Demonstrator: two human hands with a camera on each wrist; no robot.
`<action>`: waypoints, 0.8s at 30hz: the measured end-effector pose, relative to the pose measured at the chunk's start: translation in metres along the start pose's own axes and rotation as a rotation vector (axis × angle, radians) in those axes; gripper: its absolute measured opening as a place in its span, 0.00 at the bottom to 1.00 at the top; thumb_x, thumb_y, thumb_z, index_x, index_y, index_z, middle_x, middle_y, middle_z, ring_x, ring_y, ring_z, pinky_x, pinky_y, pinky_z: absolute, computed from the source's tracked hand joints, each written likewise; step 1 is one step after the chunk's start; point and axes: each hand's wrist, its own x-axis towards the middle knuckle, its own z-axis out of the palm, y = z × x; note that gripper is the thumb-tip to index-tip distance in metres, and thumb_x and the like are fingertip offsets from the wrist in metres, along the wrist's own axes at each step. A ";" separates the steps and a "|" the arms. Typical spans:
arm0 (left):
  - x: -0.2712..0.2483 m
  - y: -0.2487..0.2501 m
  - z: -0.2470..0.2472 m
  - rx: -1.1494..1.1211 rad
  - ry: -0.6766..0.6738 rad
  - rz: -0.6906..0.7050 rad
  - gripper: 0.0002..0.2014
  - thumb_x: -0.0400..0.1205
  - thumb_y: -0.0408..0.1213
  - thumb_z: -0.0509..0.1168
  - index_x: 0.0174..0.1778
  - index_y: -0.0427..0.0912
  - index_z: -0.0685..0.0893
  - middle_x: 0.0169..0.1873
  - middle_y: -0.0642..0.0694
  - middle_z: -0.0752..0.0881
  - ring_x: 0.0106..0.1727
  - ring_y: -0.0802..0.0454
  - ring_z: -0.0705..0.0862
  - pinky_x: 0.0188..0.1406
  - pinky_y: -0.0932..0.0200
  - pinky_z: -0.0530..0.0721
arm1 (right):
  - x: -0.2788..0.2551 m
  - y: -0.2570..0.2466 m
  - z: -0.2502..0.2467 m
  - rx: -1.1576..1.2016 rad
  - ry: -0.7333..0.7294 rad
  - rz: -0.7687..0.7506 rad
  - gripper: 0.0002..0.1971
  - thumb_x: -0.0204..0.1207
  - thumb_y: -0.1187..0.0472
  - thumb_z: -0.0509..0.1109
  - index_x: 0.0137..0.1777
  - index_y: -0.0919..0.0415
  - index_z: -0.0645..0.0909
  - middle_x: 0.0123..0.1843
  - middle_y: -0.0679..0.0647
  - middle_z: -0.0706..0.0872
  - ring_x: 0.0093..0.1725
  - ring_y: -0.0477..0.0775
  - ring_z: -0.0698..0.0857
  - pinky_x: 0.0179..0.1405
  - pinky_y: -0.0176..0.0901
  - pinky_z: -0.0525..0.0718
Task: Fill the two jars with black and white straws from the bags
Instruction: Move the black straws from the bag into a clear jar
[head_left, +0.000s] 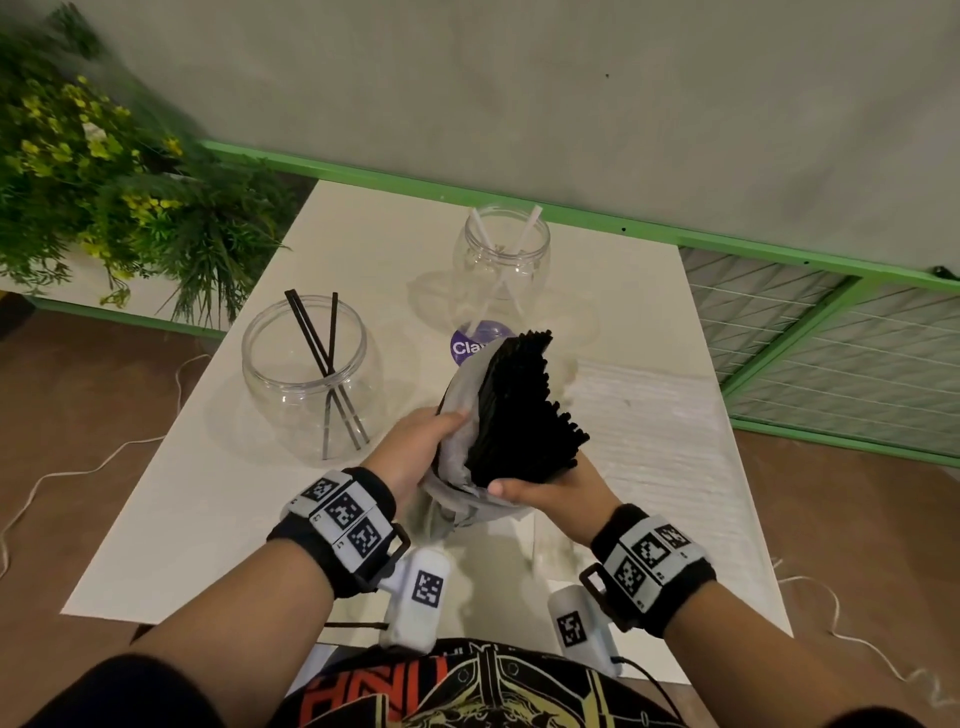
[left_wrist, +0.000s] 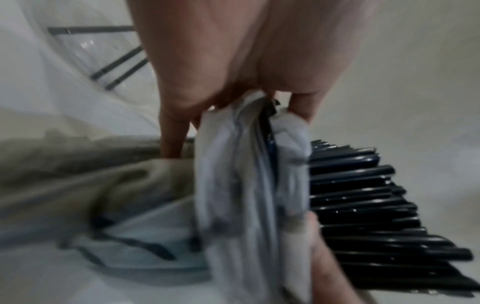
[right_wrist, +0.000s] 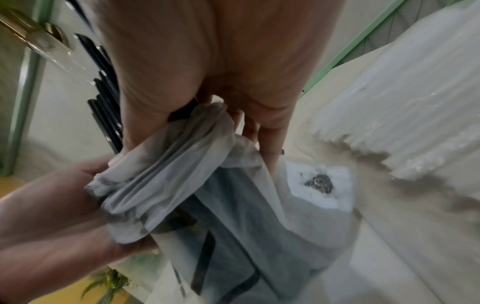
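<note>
A thick bundle of black straws (head_left: 519, 410) sticks up out of a crumpled clear plastic bag (head_left: 457, 441) held above the table's middle. My left hand (head_left: 415, 447) grips the bag's bunched rim on the left; my right hand (head_left: 540, 491) grips the bag and bundle from the lower right. In the left wrist view the black straws (left_wrist: 376, 222) fan out past the gathered bag (left_wrist: 246, 185). In the right wrist view the bag (right_wrist: 182, 164) hangs bunched between both hands. A clear jar (head_left: 306, 374) holding three black straws stands left. A second jar (head_left: 501, 254) with two white straws stands farther back.
A bag of white straws (head_left: 644, 415) lies flat on the white table (head_left: 156, 519) at the right. A purple round sticker (head_left: 472, 340) shows behind the bundle. Green plants (head_left: 78, 171) stand far left; a green wire rack (head_left: 810, 332) runs along the right.
</note>
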 end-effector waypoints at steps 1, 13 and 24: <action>0.000 0.003 0.002 -0.019 -0.004 0.003 0.11 0.82 0.41 0.65 0.48 0.35 0.84 0.47 0.34 0.88 0.53 0.39 0.86 0.57 0.47 0.81 | 0.001 0.000 0.001 -0.010 0.010 -0.029 0.36 0.64 0.70 0.82 0.73 0.63 0.73 0.66 0.56 0.84 0.67 0.49 0.82 0.63 0.39 0.81; 0.017 0.002 -0.008 -0.142 -0.006 -0.042 0.10 0.86 0.38 0.55 0.53 0.41 0.81 0.47 0.40 0.87 0.48 0.45 0.85 0.51 0.50 0.81 | -0.003 0.006 -0.001 -0.200 0.121 -0.175 0.44 0.59 0.56 0.87 0.73 0.49 0.68 0.66 0.45 0.80 0.68 0.44 0.78 0.68 0.44 0.78; 0.031 0.004 -0.006 0.144 -0.049 -0.064 0.28 0.73 0.58 0.65 0.60 0.40 0.85 0.52 0.40 0.90 0.57 0.44 0.87 0.68 0.43 0.78 | -0.007 0.007 -0.005 -0.248 0.122 -0.210 0.51 0.59 0.48 0.85 0.79 0.54 0.62 0.74 0.50 0.74 0.75 0.48 0.73 0.73 0.51 0.75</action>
